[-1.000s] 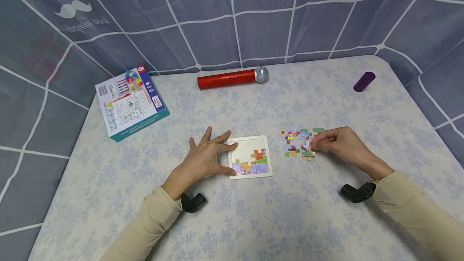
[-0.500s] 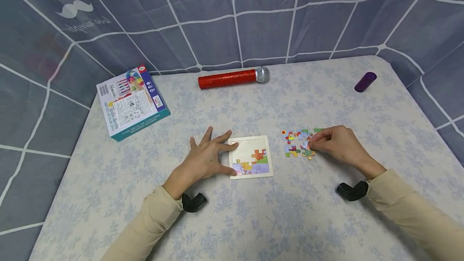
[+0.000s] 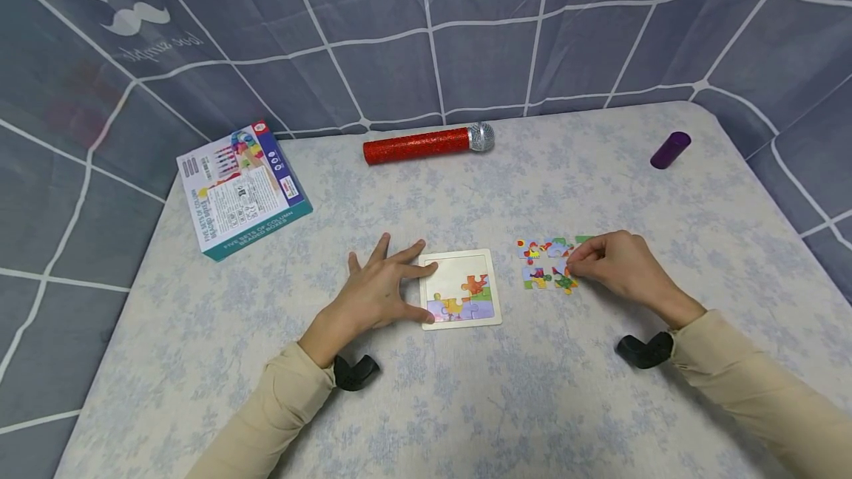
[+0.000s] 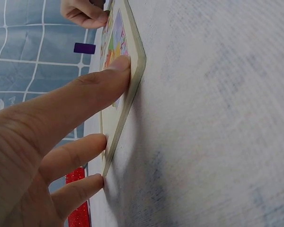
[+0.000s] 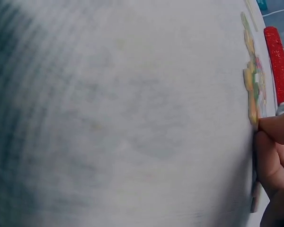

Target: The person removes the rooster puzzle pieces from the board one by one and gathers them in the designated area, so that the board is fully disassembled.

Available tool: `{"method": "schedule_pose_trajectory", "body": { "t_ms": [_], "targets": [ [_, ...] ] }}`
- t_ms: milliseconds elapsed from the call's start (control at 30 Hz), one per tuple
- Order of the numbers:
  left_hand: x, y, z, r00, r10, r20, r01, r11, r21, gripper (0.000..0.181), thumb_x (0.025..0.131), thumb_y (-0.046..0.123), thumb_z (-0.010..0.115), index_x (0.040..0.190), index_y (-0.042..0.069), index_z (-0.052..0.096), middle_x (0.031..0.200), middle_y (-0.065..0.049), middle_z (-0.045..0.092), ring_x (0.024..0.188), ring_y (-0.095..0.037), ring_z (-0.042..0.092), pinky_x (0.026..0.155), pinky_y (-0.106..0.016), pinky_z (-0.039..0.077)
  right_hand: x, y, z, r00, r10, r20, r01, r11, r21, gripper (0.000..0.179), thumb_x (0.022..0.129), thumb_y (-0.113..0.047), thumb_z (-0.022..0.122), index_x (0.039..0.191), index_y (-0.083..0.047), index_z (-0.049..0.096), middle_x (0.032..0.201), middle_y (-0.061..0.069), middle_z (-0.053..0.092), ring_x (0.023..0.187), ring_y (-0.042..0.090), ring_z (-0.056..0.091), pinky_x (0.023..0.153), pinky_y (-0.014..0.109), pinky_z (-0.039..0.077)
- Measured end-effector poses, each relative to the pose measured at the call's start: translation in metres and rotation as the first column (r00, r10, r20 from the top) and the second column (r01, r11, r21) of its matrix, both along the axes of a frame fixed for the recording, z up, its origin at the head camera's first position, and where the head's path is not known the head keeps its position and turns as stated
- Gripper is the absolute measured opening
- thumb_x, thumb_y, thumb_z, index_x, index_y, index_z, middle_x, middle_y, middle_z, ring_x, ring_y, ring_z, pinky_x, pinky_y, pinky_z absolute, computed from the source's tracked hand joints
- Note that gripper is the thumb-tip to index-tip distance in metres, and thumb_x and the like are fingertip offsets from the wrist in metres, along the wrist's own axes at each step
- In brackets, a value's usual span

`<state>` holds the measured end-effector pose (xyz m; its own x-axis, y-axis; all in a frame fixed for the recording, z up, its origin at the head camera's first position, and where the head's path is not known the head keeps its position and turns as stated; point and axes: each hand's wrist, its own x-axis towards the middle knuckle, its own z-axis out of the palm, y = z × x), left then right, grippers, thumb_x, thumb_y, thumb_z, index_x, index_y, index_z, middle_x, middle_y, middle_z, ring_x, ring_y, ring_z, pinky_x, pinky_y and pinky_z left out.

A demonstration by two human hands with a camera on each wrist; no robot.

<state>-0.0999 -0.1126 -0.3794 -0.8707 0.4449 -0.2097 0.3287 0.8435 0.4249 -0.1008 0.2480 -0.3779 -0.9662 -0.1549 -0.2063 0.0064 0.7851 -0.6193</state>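
My left hand is spread at the left side of a small square puzzle tray. In the left wrist view its thumb presses on the tray's pale rim, and two straight fingertips touch the edge. Joined jigsaw pieces fill the tray's bottom and lower right; its upper left shows bare board. To the right, loose puzzle pieces lie in a cluster. My right hand pinches a puzzle piece at the cluster's right side between thumb and index finger, partly hiding it and its neighbours.
A red glittery microphone lies at the back of the cloth-covered table. A teal and white box is at the back left, and a purple cylinder at the back right. A grey checked curtain hangs behind.
My right hand has shifted slightly left, and the piece at its fingertips has changed its tilt a little. The left hand and the tray stay in place.
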Motion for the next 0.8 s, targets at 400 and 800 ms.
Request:
{"method": "schedule_pose_trajectory", "body": {
  "t_ms": [400,800],
  "targets": [
    [0.0,0.0,0.001,1.0,0.002,0.003,-0.002,1.0,0.001,0.08,0.063,0.049,0.09,0.135,0.027,0.062,0.156,0.002,0.035,0.147,-0.045,0.008,0.096,-0.083,0.003,-0.004,-0.017,0.012,1.0,0.015,0.005,-0.014,0.998,-0.061,0.009,0.087,-0.022,0.073,0.088,-0.014,0.076,0.075,-0.003,0.07,0.068,0.013,0.056,0.06,0.026,0.042],
    [0.001,-0.001,-0.001,1.0,0.0,0.0,0.0,1.0,0.013,0.08,0.063,0.049,0.089,0.135,0.028,0.062,0.156,0.003,0.034,0.147,-0.045,0.007,0.096,-0.084,0.003,-0.003,-0.072,0.0,0.979,0.192,-0.066,-0.2,0.967,-0.158,0.019,0.082,-0.009,0.073,0.101,-0.008,0.076,0.077,-0.005,0.063,0.058,0.012,0.048,0.056,0.025,0.039]
  ]
}}
